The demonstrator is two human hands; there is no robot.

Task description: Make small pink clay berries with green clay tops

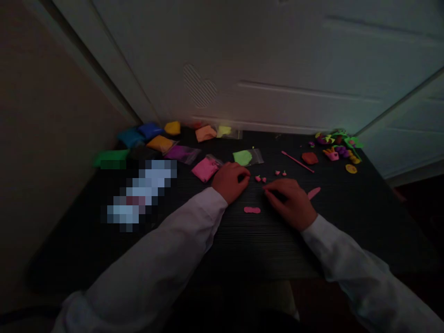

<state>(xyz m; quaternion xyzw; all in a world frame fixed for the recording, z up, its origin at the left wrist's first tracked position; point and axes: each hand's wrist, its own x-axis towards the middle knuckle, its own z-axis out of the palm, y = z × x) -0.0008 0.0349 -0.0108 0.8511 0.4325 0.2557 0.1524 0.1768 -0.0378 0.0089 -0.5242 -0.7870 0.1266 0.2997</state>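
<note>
My left hand (pixel 231 182) rests on the dark table with its fingers curled in, right beside a bag of pink clay (pixel 205 169). Any small thing in its fingertips is too dark to make out. My right hand (pixel 290 203) has thumb and forefinger brought together, pointing left; what they pinch, if anything, cannot be seen. Just beyond its fingertips lie small pink clay pieces (pixel 258 178), and another pair of pink pieces (pixel 277 173) with greenish tips. A flat, wavy pink clay strip (pixel 252 210) lies between my hands. Partly behind my right hand is a pink modelling knife (pixel 314 193).
A bag of light green clay (pixel 243 157) lies behind my left hand. Several other coloured clay bags (pixel 161 144) fill the back left, near a blurred bright patch (pixel 142 192). Back right are a thin pink stick (pixel 297 162), red clay (pixel 310 158) and finished-looking clay figures (pixel 342 151).
</note>
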